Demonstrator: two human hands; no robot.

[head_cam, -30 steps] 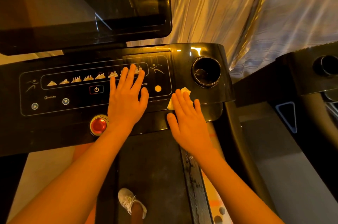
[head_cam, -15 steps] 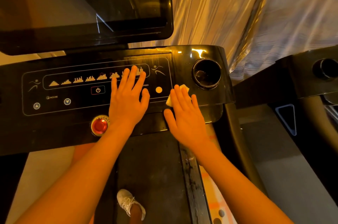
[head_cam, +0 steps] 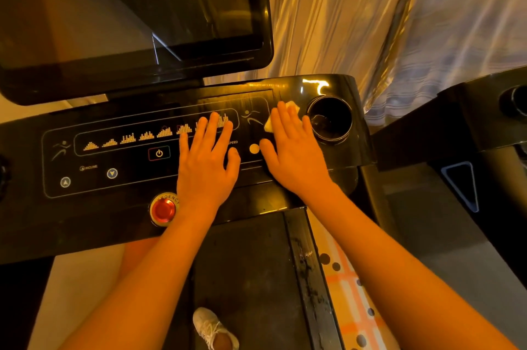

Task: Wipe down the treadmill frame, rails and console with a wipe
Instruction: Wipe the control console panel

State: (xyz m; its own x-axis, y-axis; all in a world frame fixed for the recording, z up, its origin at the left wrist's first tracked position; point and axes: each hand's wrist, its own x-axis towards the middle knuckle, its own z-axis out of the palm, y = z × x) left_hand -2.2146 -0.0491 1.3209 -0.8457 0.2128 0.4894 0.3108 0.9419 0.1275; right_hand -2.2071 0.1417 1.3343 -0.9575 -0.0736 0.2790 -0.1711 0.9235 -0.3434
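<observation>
- Head view: right hand [head_cam: 296, 155] lies flat on the wipe [head_cam: 293, 106], fingers straight and close together. It presses the wipe onto the console [head_cam: 99, 221], just beside the cup holder [head_cam: 330, 118]. Wipe edges peek out past the fingertips.
- Left hand [head_cam: 205, 167] flat on the programme panel, fingers straight, slightly spread, holding nothing (prob. a brace).
- To do well: even palm pressure, overlapping strokes, then work round the holder rim.
- Risk: left hand sits near the power key [head_cam: 159, 153] & red stop button [head_cam: 163, 209]; keep weight off both.
</observation>
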